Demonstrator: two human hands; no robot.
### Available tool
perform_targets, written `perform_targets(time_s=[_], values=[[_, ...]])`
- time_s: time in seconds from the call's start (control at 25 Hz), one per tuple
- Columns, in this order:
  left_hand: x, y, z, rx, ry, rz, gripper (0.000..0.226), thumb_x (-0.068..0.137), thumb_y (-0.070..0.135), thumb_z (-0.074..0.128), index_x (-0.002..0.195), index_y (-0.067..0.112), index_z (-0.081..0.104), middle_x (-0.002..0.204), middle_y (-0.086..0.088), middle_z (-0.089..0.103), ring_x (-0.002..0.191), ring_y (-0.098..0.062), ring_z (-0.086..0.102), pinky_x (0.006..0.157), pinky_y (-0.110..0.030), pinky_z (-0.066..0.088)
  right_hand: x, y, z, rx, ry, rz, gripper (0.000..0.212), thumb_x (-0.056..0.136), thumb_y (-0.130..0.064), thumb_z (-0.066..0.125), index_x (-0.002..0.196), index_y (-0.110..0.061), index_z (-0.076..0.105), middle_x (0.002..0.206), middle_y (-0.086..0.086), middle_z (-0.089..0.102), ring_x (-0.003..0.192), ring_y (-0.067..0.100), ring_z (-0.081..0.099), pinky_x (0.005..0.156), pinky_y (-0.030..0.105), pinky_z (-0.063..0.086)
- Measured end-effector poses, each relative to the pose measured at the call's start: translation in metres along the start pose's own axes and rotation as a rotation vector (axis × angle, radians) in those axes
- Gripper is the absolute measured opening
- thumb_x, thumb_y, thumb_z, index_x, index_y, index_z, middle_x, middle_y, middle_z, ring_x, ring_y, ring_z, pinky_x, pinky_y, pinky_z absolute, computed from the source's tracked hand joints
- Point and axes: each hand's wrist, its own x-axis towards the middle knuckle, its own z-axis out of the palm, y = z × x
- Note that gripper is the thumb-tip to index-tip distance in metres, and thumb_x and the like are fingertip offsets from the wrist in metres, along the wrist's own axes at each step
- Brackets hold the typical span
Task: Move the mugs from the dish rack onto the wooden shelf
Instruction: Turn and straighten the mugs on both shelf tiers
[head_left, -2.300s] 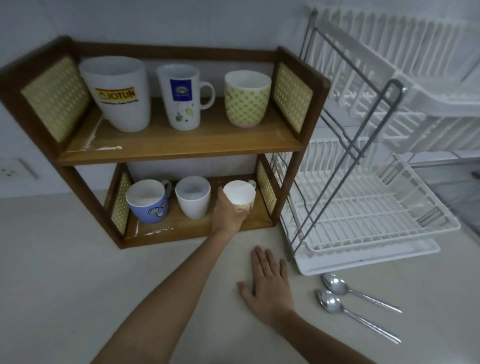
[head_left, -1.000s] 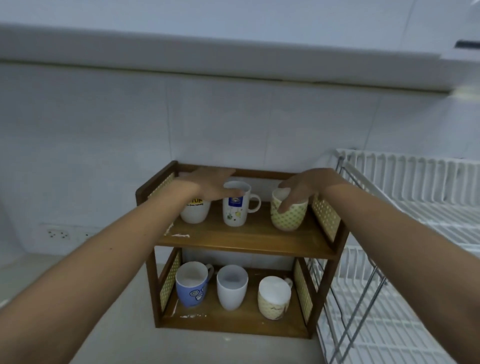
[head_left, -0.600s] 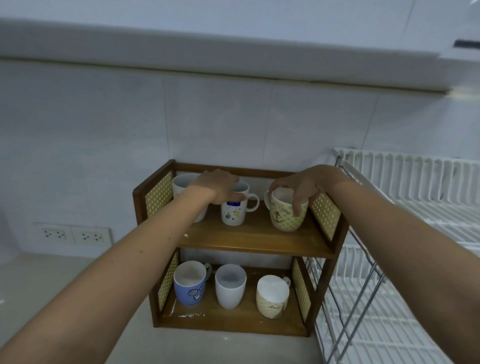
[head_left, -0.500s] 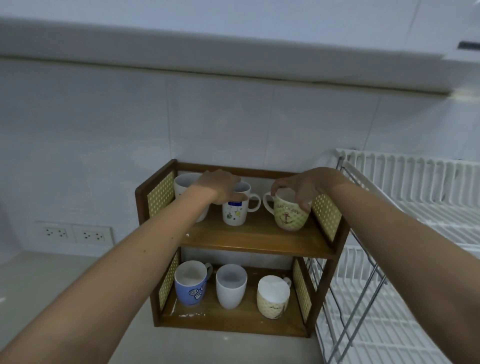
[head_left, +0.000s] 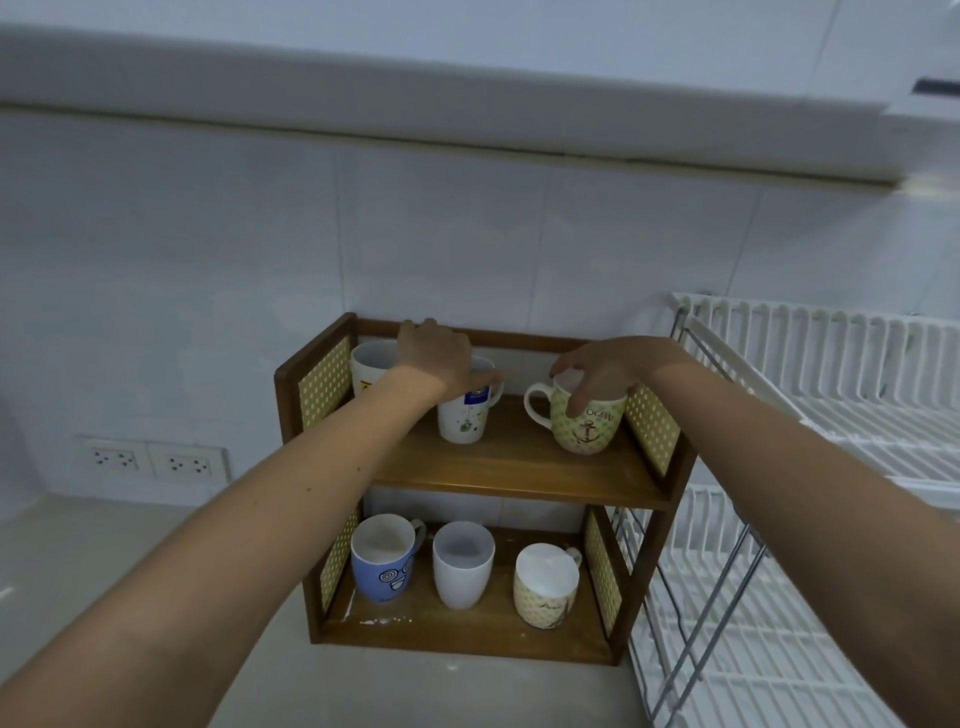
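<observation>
The wooden shelf (head_left: 511, 467) stands against the wall with mugs on both tiers. On the top tier my left hand (head_left: 439, 356) grips the rim of a white mug with a blue logo (head_left: 462, 423). A large white cup (head_left: 369, 364) stands left of it. My right hand (head_left: 602, 366) holds the rim of a green patterned mug with an anchor (head_left: 584, 423), whose handle points left. On the bottom tier stand a blue mug (head_left: 382, 558), a plain white cup (head_left: 462, 564) and a cream patterned mug (head_left: 545, 584). The white dish rack (head_left: 810, 395) at the right holds no mugs in view.
The rack's metal frame (head_left: 711, 582) stands close to the shelf's right side. Wall sockets (head_left: 156, 460) sit at the left above the pale counter (head_left: 130, 551).
My right hand has turned the green mug, so its handle now points left and the anchor faces me. My left hand has stayed on the white logo mug.
</observation>
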Motion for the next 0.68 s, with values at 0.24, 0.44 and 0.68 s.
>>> perform_targets(time_s=[0.24,0.44,0.68], values=[[0.019,-0.021,-0.023,-0.367,-0.489,0.314,0.065,0.086,0.019,0.062,0.143,0.032,0.034,0.154,0.000,0.030,0.139,-0.023,0.029,0.110,-0.042,0.031,0.003,0.003,0.003,-0.036,0.022,-0.008,0.080,0.072,-0.040,0.075,0.141,-0.038,0.034,0.151,0.002,0.033,0.131,0.030,0.038,0.098,0.043,0.045],[0.022,-0.009,-0.013,-0.252,-0.258,0.272,0.056,0.090,0.046,0.054,0.140,0.025,0.040,0.143,-0.008,0.045,0.125,-0.028,0.044,0.097,-0.039,0.040,0.006,0.004,0.004,-0.054,0.027,-0.006,0.081,0.072,-0.042,0.074,0.142,-0.038,0.033,0.152,0.002,0.033,0.132,0.029,0.037,0.101,0.045,0.042],[0.027,0.009,-0.009,-0.100,-0.145,0.098,0.074,0.083,0.073,0.034,0.141,0.026,0.036,0.139,-0.013,0.046,0.123,-0.032,0.043,0.093,-0.042,0.037,0.006,0.005,0.006,-0.061,0.035,-0.008,0.082,0.073,-0.043,0.073,0.143,-0.039,0.030,0.152,0.001,0.033,0.133,0.029,0.037,0.099,0.040,0.041]])
